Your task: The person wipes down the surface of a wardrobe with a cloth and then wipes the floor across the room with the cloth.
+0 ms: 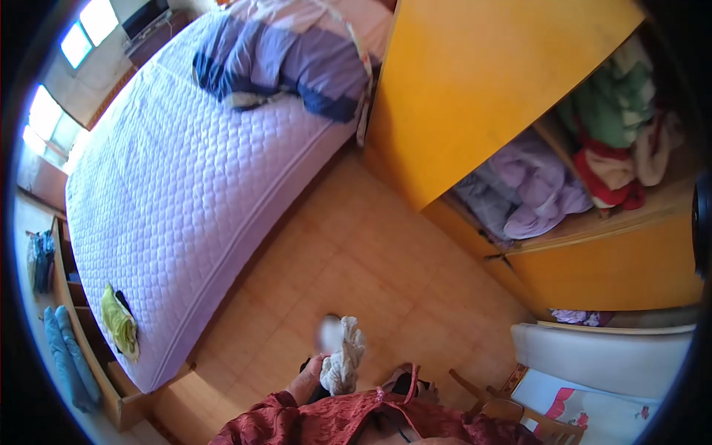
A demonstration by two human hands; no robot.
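At far left, a blue garment (pixel 68 360) hangs beside the bed (pixel 185 178), whose quilted lilac surface carries a yellow-green cloth (pixel 119 324) near its lower corner and rumpled blue-grey bedding (pixel 293 63) toward its upper end. At lower centre, the left hand (pixel 306 380) has its fingers closed on a bunched white cloth (pixel 341 363), held above the tiled floor (pixel 319 259) just before the wearer's red top. The right hand's fingers cannot be judged. At right, folded lilac fabric (pixel 545 189) lies in an orange wardrobe (pixel 475 96).
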